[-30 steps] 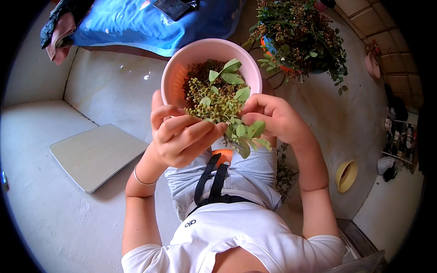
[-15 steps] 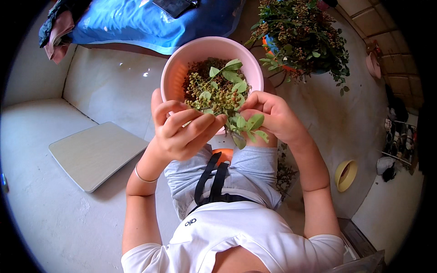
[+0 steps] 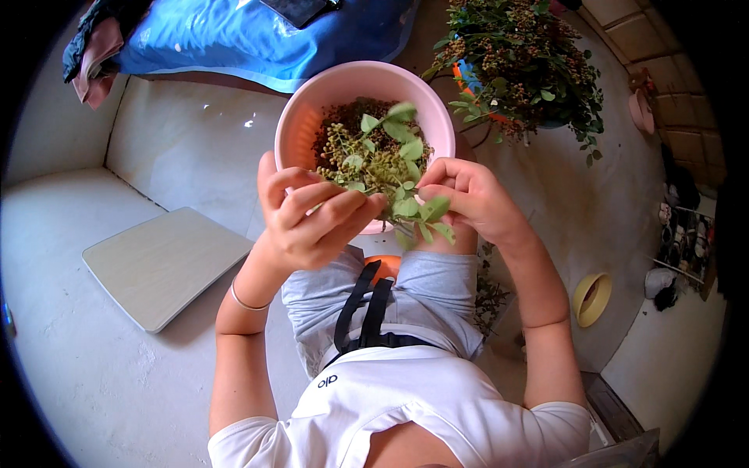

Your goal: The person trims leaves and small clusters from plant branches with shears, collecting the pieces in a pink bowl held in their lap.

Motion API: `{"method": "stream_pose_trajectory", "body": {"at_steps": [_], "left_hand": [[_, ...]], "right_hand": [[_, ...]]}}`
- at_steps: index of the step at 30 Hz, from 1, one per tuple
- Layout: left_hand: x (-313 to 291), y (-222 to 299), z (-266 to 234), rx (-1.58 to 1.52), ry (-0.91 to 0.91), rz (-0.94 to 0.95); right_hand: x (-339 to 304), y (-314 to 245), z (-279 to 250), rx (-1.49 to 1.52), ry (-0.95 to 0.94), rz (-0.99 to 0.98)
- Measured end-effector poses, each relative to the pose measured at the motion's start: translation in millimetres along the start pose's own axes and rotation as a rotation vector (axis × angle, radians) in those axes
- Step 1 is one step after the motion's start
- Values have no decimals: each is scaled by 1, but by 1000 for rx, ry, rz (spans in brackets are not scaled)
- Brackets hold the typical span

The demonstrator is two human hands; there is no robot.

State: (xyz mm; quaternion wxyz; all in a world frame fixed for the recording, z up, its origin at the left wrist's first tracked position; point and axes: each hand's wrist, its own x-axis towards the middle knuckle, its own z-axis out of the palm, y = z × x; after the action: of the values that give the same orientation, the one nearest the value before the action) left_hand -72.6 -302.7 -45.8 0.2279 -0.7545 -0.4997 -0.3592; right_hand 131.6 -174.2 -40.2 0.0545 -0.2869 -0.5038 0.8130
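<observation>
Over the near rim of a pink basin [image 3: 290, 125], my left hand [image 3: 316, 218] is closed on a leafy sprig [image 3: 407, 207] bearing clusters of small green-brown berries. My right hand [image 3: 468, 195] is at the sprig's right side, its thumb and forefinger pinched together by the leaves; what lies between the tips is too small to make out. Loose reddish-brown berries [image 3: 331, 129] cover the inside of the basin beneath the sprig. The basin rests in front of my knees, and my left fingers hide part of its near rim.
At the far right a big heap of berry branches [image 3: 523, 70] overflows its container. A blue-covered surface [image 3: 257, 47] holds a dark flat device [image 3: 295, 9]. A pale board [image 3: 166, 269] lies left, a yellow bowl [image 3: 593, 299] right. More cut sprigs [image 3: 490, 292] lie beside my right leg.
My right hand has shifted slightly right, and the sprig's leaves have moved a little. My left hand keeps its hold in nearly the same place.
</observation>
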Motion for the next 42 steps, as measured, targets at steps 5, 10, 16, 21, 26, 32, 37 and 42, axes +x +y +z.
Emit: {"method": "stream_pose_trajectory", "body": {"at_steps": [5, 10, 16, 21, 26, 32, 37, 42], "left_hand": [[-2, -2, -1, 40, 14, 16], [0, 0, -4, 140, 18, 77], [-8, 1, -1, 239, 102, 146], [-6, 1, 1, 228, 71, 166], [-7, -3, 3, 223, 71, 172], [-14, -7, -3, 260, 53, 112], [-16, -7, -7, 266, 25, 93], [-21, -5, -8, 303, 43, 147]], "right_hand": [[-5, -12, 2, -18, 59, 8], [-11, -20, -5, 58, -48, 40], [2, -14, -14, 363, -80, 59], [2, -14, -18, 353, -96, 102], [6, -10, -14, 408, -35, 84], [18, -1, -22, 63, 128, -5], [54, 46, -45, -795, 274, 58], [53, 45, -52, -909, 192, 46]]}}
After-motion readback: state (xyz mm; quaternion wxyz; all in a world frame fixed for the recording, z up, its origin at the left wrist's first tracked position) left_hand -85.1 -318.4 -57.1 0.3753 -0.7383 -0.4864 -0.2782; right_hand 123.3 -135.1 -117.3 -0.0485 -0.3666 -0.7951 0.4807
